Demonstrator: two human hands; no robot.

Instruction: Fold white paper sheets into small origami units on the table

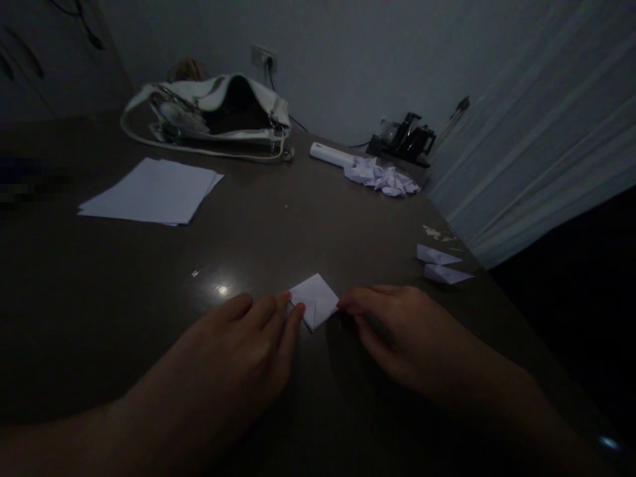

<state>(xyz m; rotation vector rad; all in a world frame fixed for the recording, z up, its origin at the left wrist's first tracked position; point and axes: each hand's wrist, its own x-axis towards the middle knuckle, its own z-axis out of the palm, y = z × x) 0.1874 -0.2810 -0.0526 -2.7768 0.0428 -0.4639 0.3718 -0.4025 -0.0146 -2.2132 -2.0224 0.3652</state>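
A small folded sheet of white paper (317, 299), diamond-shaped with a crease down its face, lies at the near middle of the table. My left hand (243, 351) pinches its left corner between thumb and fingers. At the right corner, my right hand (397, 324) has thumb and fingertips closed on the paper's edge. Two small folded paper pieces (442, 265) rest to the right, beyond my right hand. Farther back is a cluster of folded paper shapes (380, 176).
A stack of white sheets (149, 191) lies at the left on the dark table (268, 225). Behind it sits an open white handbag (218, 122). A white cylindrical object (330, 155) lies beside the paper cluster. A black kettle set (410, 139) and a pale curtain (541, 132) border the right.
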